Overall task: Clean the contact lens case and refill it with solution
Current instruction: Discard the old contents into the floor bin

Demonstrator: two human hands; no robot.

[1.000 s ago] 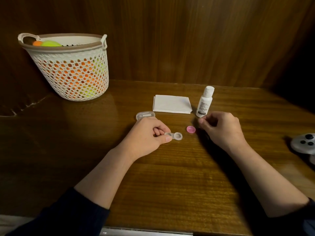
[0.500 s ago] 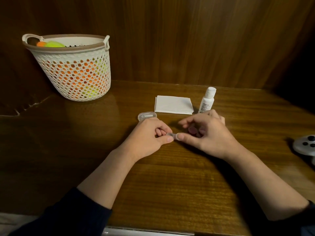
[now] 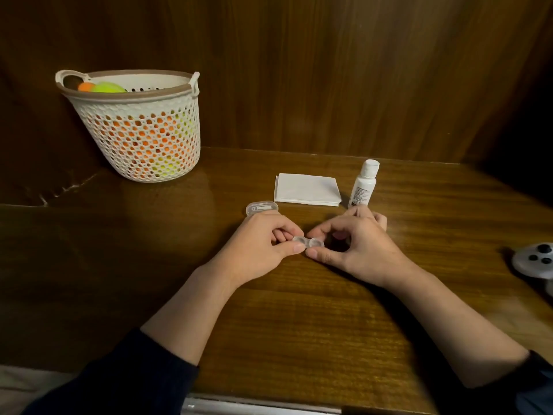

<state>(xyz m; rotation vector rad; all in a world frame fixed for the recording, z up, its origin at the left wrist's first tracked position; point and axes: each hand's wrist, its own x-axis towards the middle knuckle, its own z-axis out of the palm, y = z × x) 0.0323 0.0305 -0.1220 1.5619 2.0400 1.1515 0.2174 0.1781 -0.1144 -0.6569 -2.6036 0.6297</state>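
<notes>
A clear two-well contact lens case (image 3: 308,242) is held just above the wooden table, between both hands. My left hand (image 3: 260,245) pinches its left well between thumb and forefinger. My right hand (image 3: 356,245) pinches the right well with thumb and forefinger. Under the right hand's curled fingers a pink cap (image 3: 340,235) shows faintly on the table. A small white solution bottle (image 3: 363,184) stands capped behind the right hand. A folded white tissue (image 3: 306,190) lies to the bottle's left.
A clear oval container (image 3: 261,207) lies just behind my left hand. A white perforated basket (image 3: 140,127) with orange and green balls stands at the back left. A grey controller (image 3: 535,260) sits at the right edge. A wooden wall closes the back.
My right hand moved left from beside the pink cap to the case and took hold of its right well. The left hand kept its pinch on the case.
</notes>
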